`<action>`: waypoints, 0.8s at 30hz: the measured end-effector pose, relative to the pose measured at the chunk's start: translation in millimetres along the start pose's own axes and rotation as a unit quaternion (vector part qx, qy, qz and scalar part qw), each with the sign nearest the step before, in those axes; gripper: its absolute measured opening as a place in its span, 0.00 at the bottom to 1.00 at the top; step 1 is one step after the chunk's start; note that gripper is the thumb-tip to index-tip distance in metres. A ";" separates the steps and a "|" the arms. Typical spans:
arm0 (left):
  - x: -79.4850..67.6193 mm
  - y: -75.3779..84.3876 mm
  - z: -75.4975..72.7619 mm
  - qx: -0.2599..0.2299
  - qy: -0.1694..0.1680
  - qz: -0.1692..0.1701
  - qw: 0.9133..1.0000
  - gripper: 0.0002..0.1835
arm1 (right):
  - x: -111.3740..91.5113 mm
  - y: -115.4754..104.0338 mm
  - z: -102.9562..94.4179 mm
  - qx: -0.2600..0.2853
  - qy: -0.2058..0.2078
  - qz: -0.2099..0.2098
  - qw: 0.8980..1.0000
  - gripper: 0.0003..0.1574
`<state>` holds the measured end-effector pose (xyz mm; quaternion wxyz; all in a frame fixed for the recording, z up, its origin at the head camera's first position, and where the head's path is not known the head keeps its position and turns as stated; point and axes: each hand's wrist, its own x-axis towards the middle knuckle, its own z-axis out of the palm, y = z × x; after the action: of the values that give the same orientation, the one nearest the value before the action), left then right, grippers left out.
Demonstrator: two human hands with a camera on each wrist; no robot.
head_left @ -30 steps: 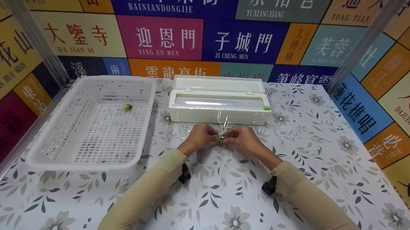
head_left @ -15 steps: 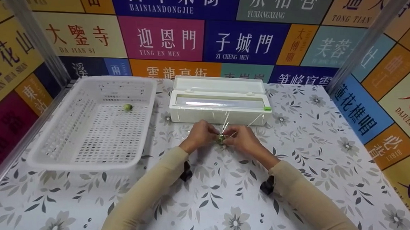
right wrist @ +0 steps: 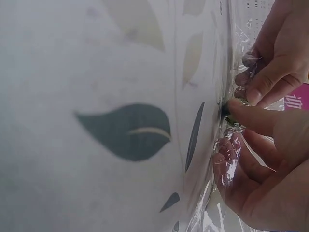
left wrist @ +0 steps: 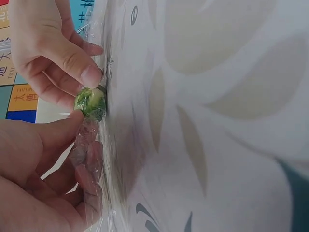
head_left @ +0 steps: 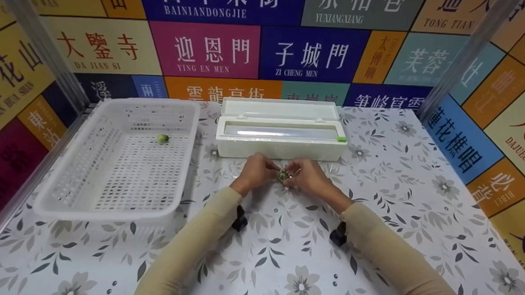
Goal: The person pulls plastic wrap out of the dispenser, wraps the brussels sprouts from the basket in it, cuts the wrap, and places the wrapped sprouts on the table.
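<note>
A small green Brussels sprout (head_left: 283,176) sits between my two hands on the table, with clear cling film (left wrist: 89,145) around it. My left hand (head_left: 257,171) holds its left side, the thumb against the sprout and the other fingers behind crinkled film. From the right, my right hand (head_left: 309,178) pinches sprout and film with thumb and fingers. In the left wrist view the sprout's leafy green side and a paler patch show through the film. The right wrist view has it mostly covered by thumbs, with shiny film (right wrist: 231,159) over the right fingers.
Just beyond the hands stands a white cling film box (head_left: 280,149), lid up, with a green slider (head_left: 341,139) at its right end. A white perforated basket (head_left: 109,214) at the left holds one more sprout (head_left: 162,138). Printed panels wall the table (head_left: 301,264).
Strands of film that stretched from the box front to my hands no longer show taut. My right hand has shifted slightly left. More of the sprout is visible between the fingers.
</note>
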<state>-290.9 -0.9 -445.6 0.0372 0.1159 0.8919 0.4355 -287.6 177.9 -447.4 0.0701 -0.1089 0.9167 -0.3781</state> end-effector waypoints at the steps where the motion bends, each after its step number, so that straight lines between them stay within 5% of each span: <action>1: 0.7 -0.4 0.3 -0.005 0.001 -0.002 1.000 0.07 | 0.6 -0.1 0.3 0.001 0.001 0.005 1.000 0.20; 13: 5.6 -5.4 1.8 -0.021 0.014 -0.004 1.000 0.10 | 2.8 -3.0 2.3 0.000 0.029 0.010 1.000 0.22; 24: 8.3 -1.8 1.0 -0.001 0.012 -0.014 1.000 0.06 | 3.2 -3.6 2.1 -0.069 0.057 0.022 0.996 0.21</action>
<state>-299.2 0.9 -447.3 0.0328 0.0983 0.8934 0.4372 -289.7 173.2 -446.5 0.0182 -0.0710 0.9453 -0.3179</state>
